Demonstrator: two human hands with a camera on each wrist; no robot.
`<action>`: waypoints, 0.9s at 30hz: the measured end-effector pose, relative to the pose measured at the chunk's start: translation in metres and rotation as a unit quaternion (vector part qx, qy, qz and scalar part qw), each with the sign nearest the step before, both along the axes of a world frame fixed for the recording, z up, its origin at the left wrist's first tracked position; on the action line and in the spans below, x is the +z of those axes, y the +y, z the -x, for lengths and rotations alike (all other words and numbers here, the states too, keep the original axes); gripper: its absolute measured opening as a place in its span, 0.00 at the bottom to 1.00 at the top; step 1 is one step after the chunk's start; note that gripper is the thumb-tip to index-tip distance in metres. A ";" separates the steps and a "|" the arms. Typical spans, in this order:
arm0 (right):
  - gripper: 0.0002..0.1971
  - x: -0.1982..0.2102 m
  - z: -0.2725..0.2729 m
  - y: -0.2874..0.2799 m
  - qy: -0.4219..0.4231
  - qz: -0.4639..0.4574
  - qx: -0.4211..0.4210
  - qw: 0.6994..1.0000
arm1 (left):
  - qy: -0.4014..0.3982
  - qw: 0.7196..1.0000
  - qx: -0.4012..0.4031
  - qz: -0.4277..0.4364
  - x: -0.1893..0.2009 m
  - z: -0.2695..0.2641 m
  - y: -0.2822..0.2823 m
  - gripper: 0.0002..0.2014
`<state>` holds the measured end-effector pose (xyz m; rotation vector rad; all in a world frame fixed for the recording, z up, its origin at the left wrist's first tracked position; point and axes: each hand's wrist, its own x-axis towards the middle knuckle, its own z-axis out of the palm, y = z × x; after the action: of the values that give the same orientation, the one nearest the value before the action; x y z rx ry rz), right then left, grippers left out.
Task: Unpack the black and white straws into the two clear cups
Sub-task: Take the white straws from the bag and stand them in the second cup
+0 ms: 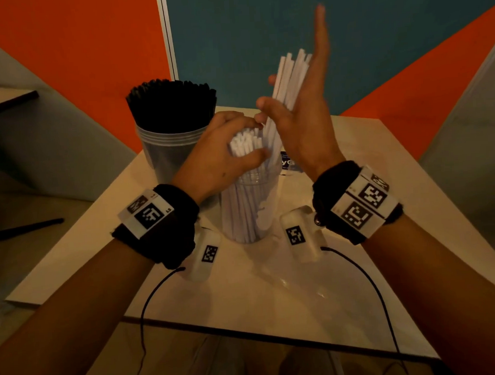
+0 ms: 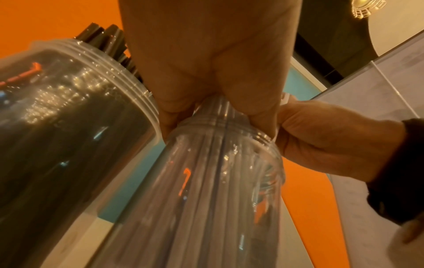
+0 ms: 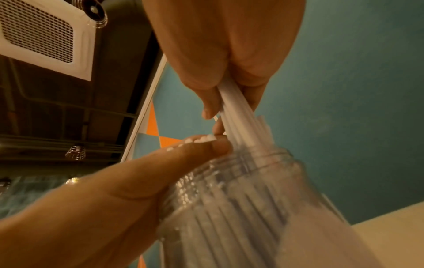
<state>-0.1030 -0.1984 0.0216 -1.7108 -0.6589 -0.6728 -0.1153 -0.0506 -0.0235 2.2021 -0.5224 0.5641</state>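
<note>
The left hand [image 1: 224, 154] curls around white straws [image 1: 245, 146], hiding their cup's [image 1: 253, 215] rim. The right hand [image 1: 303, 118] pinches more. Two clear cups stand; the other [image 1: 167, 151] holds black straws [image 1: 173, 102].

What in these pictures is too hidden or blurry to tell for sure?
- Head view: the label on the table behind the cup of white straws is mostly hidden by the right hand; its text is unreadable.
- Head view: the left hand covers part of the straw tops.
- Left wrist view: the palm fills the top, hiding its fingertips.
- Right wrist view: the cup's base is cut off and blurred.
</note>
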 end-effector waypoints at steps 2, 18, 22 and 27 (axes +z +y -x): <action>0.42 -0.002 -0.001 -0.001 0.017 0.025 0.006 1.000 | -0.001 1.000 0.000 0.004 -0.001 0.000 0.000 0.21; 0.07 -0.011 0.003 -0.003 0.074 0.094 -0.009 0.993 | -0.003 1.000 -0.010 0.018 -0.002 0.001 -0.002 0.24; 0.02 -0.004 0.003 -0.004 0.061 0.057 -0.015 0.996 | -0.005 1.000 -0.011 0.024 -0.003 0.001 -0.001 0.23; 0.03 -0.004 0.004 -0.003 0.061 0.072 -0.037 0.995 | 0.001 1.000 -0.011 0.025 -0.005 0.001 -0.001 0.24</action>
<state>-0.1070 -0.2019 0.0180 -1.9021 -0.5724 -0.5783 -0.1160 -0.0520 -0.0282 2.1477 -0.5255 0.5581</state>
